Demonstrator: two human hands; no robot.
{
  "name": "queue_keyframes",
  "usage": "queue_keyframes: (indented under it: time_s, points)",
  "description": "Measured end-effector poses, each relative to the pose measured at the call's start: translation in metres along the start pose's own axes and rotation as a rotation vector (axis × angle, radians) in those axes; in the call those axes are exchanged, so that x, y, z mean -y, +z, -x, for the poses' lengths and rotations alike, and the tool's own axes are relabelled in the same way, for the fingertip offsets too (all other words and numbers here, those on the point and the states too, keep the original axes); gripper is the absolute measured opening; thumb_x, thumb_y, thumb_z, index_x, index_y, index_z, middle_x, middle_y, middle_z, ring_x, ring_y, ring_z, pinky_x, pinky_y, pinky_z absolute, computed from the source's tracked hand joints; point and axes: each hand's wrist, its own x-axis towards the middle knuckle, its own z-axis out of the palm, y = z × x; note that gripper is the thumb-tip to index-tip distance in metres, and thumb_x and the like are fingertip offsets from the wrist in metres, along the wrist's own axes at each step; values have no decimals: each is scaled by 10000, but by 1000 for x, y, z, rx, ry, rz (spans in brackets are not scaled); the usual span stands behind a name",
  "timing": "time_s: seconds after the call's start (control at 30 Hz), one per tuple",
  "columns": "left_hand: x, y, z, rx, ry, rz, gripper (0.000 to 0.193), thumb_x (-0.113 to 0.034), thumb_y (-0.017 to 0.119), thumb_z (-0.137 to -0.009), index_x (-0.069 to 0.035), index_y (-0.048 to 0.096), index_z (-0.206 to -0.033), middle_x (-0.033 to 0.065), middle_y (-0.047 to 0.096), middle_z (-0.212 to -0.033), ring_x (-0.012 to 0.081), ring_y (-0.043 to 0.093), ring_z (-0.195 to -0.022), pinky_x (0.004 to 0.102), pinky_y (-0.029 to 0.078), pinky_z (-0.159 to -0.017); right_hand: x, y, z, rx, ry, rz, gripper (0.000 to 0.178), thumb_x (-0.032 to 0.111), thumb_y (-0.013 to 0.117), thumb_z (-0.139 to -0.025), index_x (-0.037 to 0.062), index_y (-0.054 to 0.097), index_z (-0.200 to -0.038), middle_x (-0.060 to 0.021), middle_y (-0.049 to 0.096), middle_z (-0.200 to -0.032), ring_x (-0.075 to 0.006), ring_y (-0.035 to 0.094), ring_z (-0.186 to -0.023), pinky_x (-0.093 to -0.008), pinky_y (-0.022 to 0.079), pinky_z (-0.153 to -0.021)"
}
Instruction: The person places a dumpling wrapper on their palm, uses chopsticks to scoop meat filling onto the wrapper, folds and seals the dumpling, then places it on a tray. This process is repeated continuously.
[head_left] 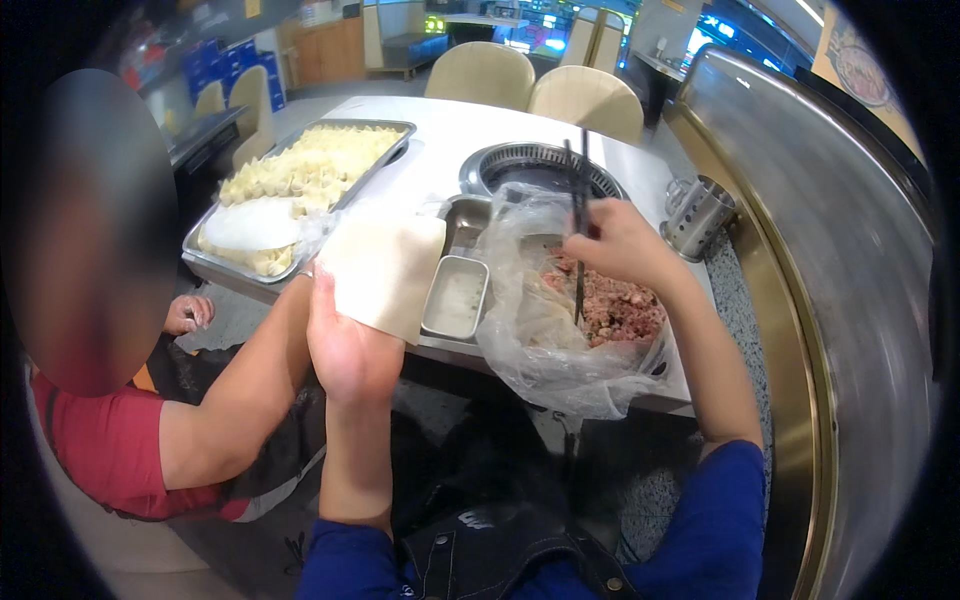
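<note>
One head-worn fisheye, close over the table [440, 150], looking down and forward; wearer's forearms [358, 460] enter from about seven and four o'clock.

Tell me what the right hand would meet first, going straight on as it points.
The right hand, holding dark chopsticks, would probably meet the left side of the clear plastic bag first; depth is unclear, so it might pass above.

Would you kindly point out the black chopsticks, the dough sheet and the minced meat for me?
black chopsticks [580, 200]: head view, on the upper shafts.
dough sheet [385, 265]: head view, near the middle of its upper face.
minced meat [620, 305]: head view, on the exposed surface.
</note>
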Motion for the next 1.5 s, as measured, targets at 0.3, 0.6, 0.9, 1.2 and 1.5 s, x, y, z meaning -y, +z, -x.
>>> queue_keyframes:
  time_s: [0.3, 0.6, 0.9, 1.2, 1.5]
  points:
    - [29, 7, 12, -31, -136, -41, 506, -340, 232, -979, 16, 351, -1318, 149, 420, -1332, 289, 404, -1223, 406, 286, -1047, -45, -22, 46, -166, 69, -585, 155, 97, 575, -777, -29, 638, -842, -66, 626, -708, -100, 584, -588, -221, 471, -517]
    - [40, 13, 14, -48, -145, -129, 487, -337, 265, -974, 5, 366, -1305, 133, 444, -1305, 278, 426, -1204, 405, 314, -1031, -58, 20, 16, -128, 61, -370, 250, 257, 589, -789, 9, 619, -783, -105, 614, -676, -216, 598, -627, -332, 456, -602]
    - [51, 14, 11, -29, -210, -116, 484, -343, 263, -973, 0, 371, -1297, 131, 455, -1287, 279, 446, -1183, 410, 336, -1018, -61, 32, 28, -359, -40, -225, 259, 254, 564, -851, 8, 594, -773, -100, 570, -619, -211, 555, -584, -326, 435, -565]
    - [88, 0, -12, -141, -280, -97, 502, -373, 241, -974, 11, 414, -1248, 157, 502, -1208, 293, 501, -1111, 434, 390, -970, -38, -8, 61, -607, -95, -1000, 237, 169, 482, -921, -38, 575, -853, -98, 603, -762, -195, 647, -611, -275, 550, -555]
    - [99, 7, -14, -210, -294, 16, 551, -369, 182, -976, 59, 350, -1280, 198, 415, -1292, 322, 419, -1194, 455, 325, -1026, -23, 15, 80, -369, -122, -1012, 212, 127, 510, -904, -65, 600, -885, -146, 617, -922, -204, 640, -744, -302, 553, -660]
